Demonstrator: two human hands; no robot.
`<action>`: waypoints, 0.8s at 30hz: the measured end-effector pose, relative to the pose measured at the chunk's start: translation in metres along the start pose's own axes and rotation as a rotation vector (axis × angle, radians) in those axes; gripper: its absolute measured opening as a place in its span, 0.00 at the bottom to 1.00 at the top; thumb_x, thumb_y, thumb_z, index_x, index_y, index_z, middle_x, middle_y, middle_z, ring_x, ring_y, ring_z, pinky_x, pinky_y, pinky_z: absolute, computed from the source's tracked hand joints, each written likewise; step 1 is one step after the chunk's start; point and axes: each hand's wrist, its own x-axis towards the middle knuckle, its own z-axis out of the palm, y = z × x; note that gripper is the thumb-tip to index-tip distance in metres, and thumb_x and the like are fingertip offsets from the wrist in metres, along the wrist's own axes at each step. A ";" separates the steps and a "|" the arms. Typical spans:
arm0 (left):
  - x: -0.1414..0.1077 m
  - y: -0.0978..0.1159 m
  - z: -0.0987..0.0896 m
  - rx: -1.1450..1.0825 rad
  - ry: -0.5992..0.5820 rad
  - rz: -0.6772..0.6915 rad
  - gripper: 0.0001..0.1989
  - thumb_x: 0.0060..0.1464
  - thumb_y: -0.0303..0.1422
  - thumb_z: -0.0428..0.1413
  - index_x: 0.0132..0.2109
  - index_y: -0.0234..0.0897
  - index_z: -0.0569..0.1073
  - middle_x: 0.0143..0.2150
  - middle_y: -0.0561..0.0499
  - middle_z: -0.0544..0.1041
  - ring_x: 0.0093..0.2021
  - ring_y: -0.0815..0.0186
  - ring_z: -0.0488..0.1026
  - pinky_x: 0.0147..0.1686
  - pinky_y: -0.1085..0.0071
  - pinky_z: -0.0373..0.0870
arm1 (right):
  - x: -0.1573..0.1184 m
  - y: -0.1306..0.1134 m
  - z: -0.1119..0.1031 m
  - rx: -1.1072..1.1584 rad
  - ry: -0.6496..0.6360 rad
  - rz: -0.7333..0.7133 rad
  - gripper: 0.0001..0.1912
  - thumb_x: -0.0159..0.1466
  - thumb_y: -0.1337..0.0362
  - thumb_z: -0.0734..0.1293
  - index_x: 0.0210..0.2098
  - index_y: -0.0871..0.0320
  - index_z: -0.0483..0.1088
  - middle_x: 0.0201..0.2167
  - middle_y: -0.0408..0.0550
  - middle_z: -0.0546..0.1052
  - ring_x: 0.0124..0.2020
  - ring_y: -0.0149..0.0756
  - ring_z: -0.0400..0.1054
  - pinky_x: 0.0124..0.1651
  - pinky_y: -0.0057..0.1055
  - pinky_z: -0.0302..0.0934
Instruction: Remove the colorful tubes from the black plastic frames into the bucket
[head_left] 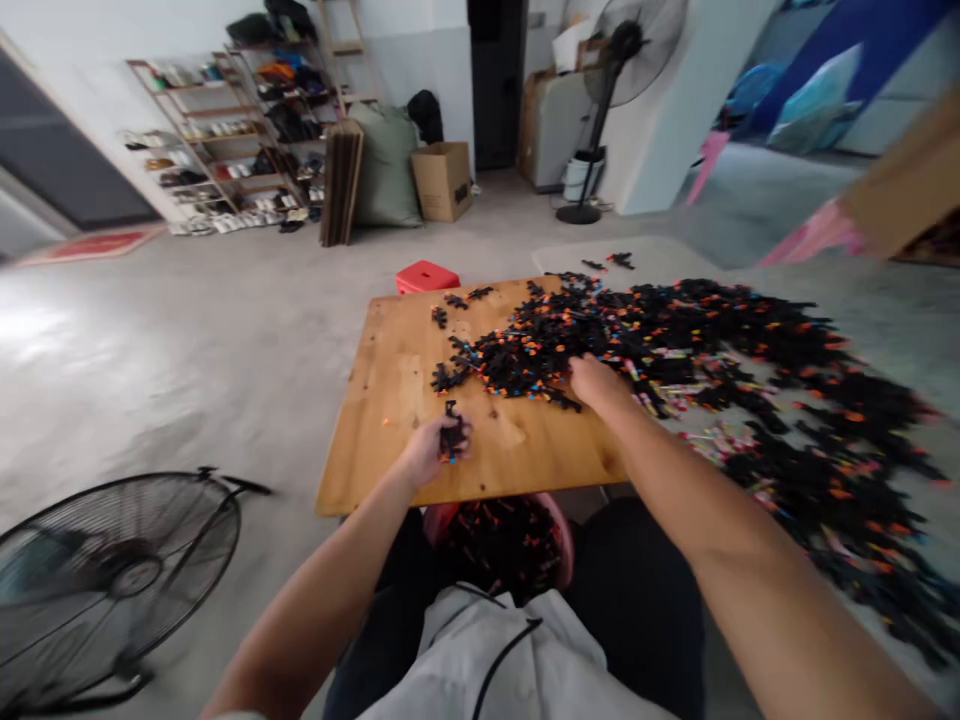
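Observation:
My left hand (433, 446) is closed around a small black toy gun (451, 436) with bits of orange and blue on it, just above the near part of the wooden table (397, 385). My right hand (592, 382) reaches into the near edge of a big pile of similar black toy guns (525, 345). Its fingers are bent and partly hidden among the pieces, so what they grip cannot be made out. A few toy guns lie apart from the pile toward the table's far left.
Below the table edge, between my legs, a pink tub (566, 545) holds many black and orange pieces. More toy guns (832, 440) spread to the right. A red stool (427, 277) stands behind the table; a black fan (135, 575) is at left.

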 end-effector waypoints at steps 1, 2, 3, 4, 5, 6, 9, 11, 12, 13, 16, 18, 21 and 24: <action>-0.001 0.002 0.001 -0.080 0.003 0.010 0.11 0.49 0.36 0.58 0.39 0.35 0.72 0.31 0.51 0.72 0.25 0.70 0.69 0.25 0.72 0.68 | -0.001 0.002 0.001 -0.007 0.016 0.000 0.22 0.70 0.72 0.55 0.57 0.65 0.73 0.57 0.68 0.73 0.52 0.49 0.72 0.52 0.38 0.61; -0.002 0.005 0.003 -0.148 0.013 0.036 0.10 0.51 0.36 0.58 0.39 0.35 0.71 0.30 0.51 0.73 0.25 0.70 0.69 0.25 0.72 0.68 | -0.003 0.004 0.002 -0.008 0.034 0.000 0.21 0.70 0.72 0.56 0.56 0.67 0.74 0.56 0.70 0.73 0.51 0.50 0.73 0.52 0.39 0.62; -0.002 0.007 0.005 -0.202 0.034 0.076 0.10 0.53 0.37 0.58 0.38 0.36 0.70 0.29 0.51 0.72 0.24 0.70 0.67 0.25 0.73 0.66 | -0.006 0.007 0.004 -0.006 0.069 0.005 0.20 0.70 0.71 0.56 0.55 0.68 0.74 0.55 0.71 0.72 0.50 0.50 0.73 0.51 0.40 0.62; -0.002 0.009 0.008 -0.242 0.063 0.124 0.09 0.54 0.38 0.57 0.38 0.37 0.69 0.28 0.53 0.71 0.23 0.71 0.66 0.23 0.74 0.64 | -0.011 0.008 0.007 0.013 0.135 0.009 0.19 0.70 0.69 0.57 0.52 0.67 0.75 0.54 0.70 0.72 0.48 0.50 0.74 0.51 0.40 0.63; -0.001 0.012 0.012 -0.266 0.096 0.173 0.09 0.55 0.38 0.57 0.37 0.37 0.67 0.27 0.54 0.69 0.22 0.72 0.64 0.22 0.75 0.61 | -0.018 0.007 0.011 0.052 0.214 0.018 0.18 0.70 0.67 0.59 0.51 0.67 0.76 0.53 0.70 0.73 0.48 0.51 0.74 0.50 0.40 0.63; -0.001 0.013 0.016 -0.277 0.132 0.221 0.10 0.57 0.40 0.56 0.36 0.38 0.66 0.26 0.55 0.67 0.21 0.72 0.62 0.22 0.75 0.59 | -0.030 0.003 0.015 0.120 0.293 0.027 0.16 0.70 0.65 0.60 0.49 0.66 0.76 0.52 0.69 0.74 0.48 0.51 0.73 0.50 0.41 0.64; 0.001 0.015 0.037 -0.294 0.211 0.326 0.11 0.61 0.42 0.52 0.37 0.39 0.64 0.25 0.56 0.65 0.21 0.73 0.61 0.22 0.76 0.57 | -0.085 -0.029 0.029 0.503 0.367 -0.002 0.14 0.69 0.60 0.64 0.48 0.62 0.76 0.44 0.61 0.79 0.45 0.49 0.74 0.49 0.40 0.65; 0.001 0.014 0.052 -0.312 0.231 0.367 0.11 0.63 0.42 0.50 0.38 0.39 0.63 0.26 0.56 0.65 0.22 0.73 0.61 0.22 0.76 0.57 | -0.129 -0.063 0.039 0.840 0.210 -0.155 0.16 0.70 0.53 0.65 0.49 0.57 0.74 0.41 0.54 0.81 0.40 0.44 0.74 0.44 0.36 0.67; 0.001 0.012 0.059 -0.304 0.227 0.379 0.11 0.64 0.42 0.49 0.39 0.39 0.63 0.27 0.56 0.66 0.22 0.73 0.62 0.22 0.76 0.57 | -0.149 -0.079 0.043 0.986 0.133 -0.218 0.17 0.70 0.51 0.65 0.50 0.56 0.74 0.41 0.53 0.81 0.37 0.41 0.74 0.41 0.34 0.67; -0.001 0.010 0.065 -0.278 0.210 0.386 0.12 0.64 0.43 0.48 0.40 0.39 0.64 0.27 0.56 0.66 0.22 0.73 0.62 0.22 0.76 0.58 | -0.165 -0.093 0.046 1.102 0.074 -0.254 0.18 0.70 0.50 0.64 0.51 0.55 0.73 0.41 0.52 0.81 0.34 0.39 0.73 0.37 0.32 0.67; -0.009 0.002 0.075 -0.072 0.061 0.419 0.16 0.64 0.47 0.51 0.44 0.38 0.67 0.28 0.55 0.70 0.22 0.72 0.64 0.22 0.76 0.60 | -0.192 -0.111 0.045 1.255 0.090 -0.241 0.19 0.70 0.49 0.65 0.51 0.55 0.74 0.39 0.50 0.80 0.27 0.34 0.69 0.28 0.29 0.63; -0.018 -0.003 0.075 0.117 -0.085 0.474 0.21 0.62 0.50 0.55 0.49 0.36 0.69 0.28 0.55 0.72 0.24 0.71 0.68 0.25 0.75 0.65 | -0.193 -0.106 0.036 1.293 0.167 -0.183 0.19 0.69 0.49 0.67 0.50 0.55 0.76 0.35 0.48 0.79 0.25 0.32 0.66 0.26 0.28 0.61; -0.031 -0.008 0.072 0.344 -0.246 0.494 0.24 0.62 0.53 0.56 0.50 0.35 0.70 0.31 0.52 0.75 0.31 0.68 0.73 0.33 0.72 0.72 | -0.186 -0.092 0.017 1.364 0.209 -0.132 0.19 0.67 0.48 0.69 0.47 0.55 0.78 0.26 0.44 0.74 0.22 0.31 0.61 0.23 0.28 0.58; -0.038 -0.009 0.069 0.591 -0.296 0.508 0.23 0.67 0.53 0.50 0.46 0.35 0.72 0.35 0.49 0.75 0.32 0.67 0.73 0.35 0.70 0.72 | -0.183 -0.085 0.005 1.403 0.175 -0.147 0.19 0.66 0.47 0.70 0.45 0.56 0.79 0.22 0.41 0.69 0.21 0.31 0.59 0.21 0.28 0.56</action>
